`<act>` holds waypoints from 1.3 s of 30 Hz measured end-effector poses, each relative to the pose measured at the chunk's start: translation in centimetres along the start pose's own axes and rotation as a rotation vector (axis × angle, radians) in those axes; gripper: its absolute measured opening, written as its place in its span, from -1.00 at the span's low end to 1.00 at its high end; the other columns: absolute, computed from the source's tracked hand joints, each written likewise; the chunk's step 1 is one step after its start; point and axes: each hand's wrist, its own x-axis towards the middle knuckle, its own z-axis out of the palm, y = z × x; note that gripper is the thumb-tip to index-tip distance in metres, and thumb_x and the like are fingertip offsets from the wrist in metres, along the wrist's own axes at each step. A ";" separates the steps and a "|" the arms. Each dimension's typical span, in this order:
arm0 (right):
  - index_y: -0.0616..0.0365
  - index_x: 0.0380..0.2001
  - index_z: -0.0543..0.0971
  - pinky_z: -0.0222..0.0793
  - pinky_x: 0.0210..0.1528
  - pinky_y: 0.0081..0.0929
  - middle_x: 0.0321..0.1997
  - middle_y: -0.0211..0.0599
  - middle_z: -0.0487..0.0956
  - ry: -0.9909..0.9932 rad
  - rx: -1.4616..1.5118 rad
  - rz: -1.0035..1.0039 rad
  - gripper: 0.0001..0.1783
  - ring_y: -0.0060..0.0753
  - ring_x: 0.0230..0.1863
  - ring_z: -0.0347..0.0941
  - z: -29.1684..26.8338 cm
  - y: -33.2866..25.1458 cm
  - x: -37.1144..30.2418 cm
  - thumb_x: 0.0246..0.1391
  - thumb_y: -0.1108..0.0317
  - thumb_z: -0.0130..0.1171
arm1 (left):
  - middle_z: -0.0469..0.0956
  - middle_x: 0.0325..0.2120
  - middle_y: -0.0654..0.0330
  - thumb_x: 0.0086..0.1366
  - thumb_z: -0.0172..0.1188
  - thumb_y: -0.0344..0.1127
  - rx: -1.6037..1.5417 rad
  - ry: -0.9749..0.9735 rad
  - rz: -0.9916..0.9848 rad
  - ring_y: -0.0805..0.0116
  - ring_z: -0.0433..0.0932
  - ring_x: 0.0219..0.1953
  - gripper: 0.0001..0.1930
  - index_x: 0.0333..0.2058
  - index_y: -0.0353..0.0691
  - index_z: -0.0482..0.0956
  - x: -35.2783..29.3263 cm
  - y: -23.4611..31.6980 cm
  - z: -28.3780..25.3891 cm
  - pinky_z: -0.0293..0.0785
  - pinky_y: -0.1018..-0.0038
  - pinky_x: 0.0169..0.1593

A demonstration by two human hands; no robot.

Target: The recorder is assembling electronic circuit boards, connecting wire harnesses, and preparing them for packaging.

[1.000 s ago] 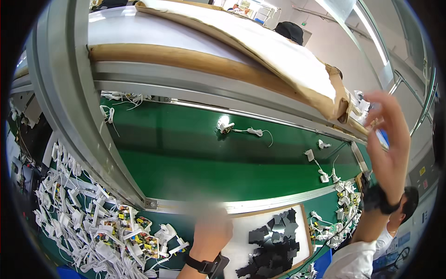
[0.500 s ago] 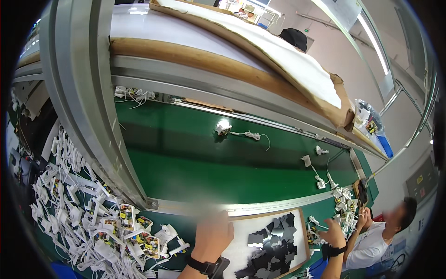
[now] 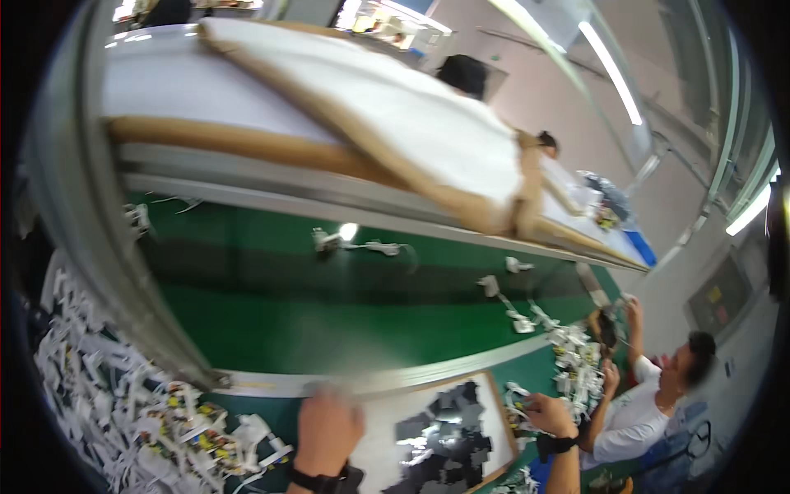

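Observation:
My left hand is over the left edge of a shallow cardboard-edged tray with a white lining. Its fingers point away from me and are smeared, so what they hold, if anything, cannot be made out. Many dark grey, shiny flat pieces lie scattered and overlapping in the tray. Just beyond the tray's right side is my right hand, its fingers curled in and pinched near white adapter parts. Anything inside that pinch is too small to name. Both wrists wear black bands.
White corded adapters with bare circuit boards are heaped at left and right. A few lie on the green belt behind a metal rail. A shelf hangs above. A co-worker sits at right.
The whole view has swung, shifting the scene left. My right hand's fingers, spread apart before, are now curled in beside the tray. The co-worker has raised one hand.

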 end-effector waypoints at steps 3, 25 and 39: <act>0.15 -0.09 0.69 0.53 -0.32 -0.39 -0.39 -0.22 0.74 -0.032 0.134 -0.065 -0.74 -0.37 -0.41 0.65 -0.7 -1.3 0.0 0.14 0.38 0.35 | 0.53 -0.26 -0.03 0.17 0.35 -0.28 -0.072 -0.035 0.012 -0.12 0.59 -0.17 -0.77 -0.24 -0.25 0.61 0.0 0.2 -0.9 0.55 0.08 -0.09; 0.12 -0.16 0.45 0.66 -0.17 -0.34 -0.14 -0.36 0.60 0.570 1.438 -0.301 -0.83 -0.45 -0.10 0.64 -12.5 -12.5 -3.8 0.29 0.40 0.24 | 0.56 -0.25 0.03 0.18 0.36 -0.35 -0.137 -0.035 -0.047 -0.07 0.63 -0.19 -0.77 -0.21 -0.25 0.59 1.1 1.0 0.2 0.56 0.18 -0.12; 0.17 -0.14 0.50 0.44 -0.01 -0.59 -0.13 -0.44 0.63 0.159 1.600 -0.391 -0.84 -0.65 -0.13 0.53 -0.4 -25.1 0.5 0.29 0.50 0.29 | 0.65 -0.26 0.16 0.32 0.28 -0.42 -0.296 0.028 0.173 0.22 0.61 -0.15 -0.87 -0.18 -0.28 0.63 1.9 1.7 1.9 0.54 0.36 -0.08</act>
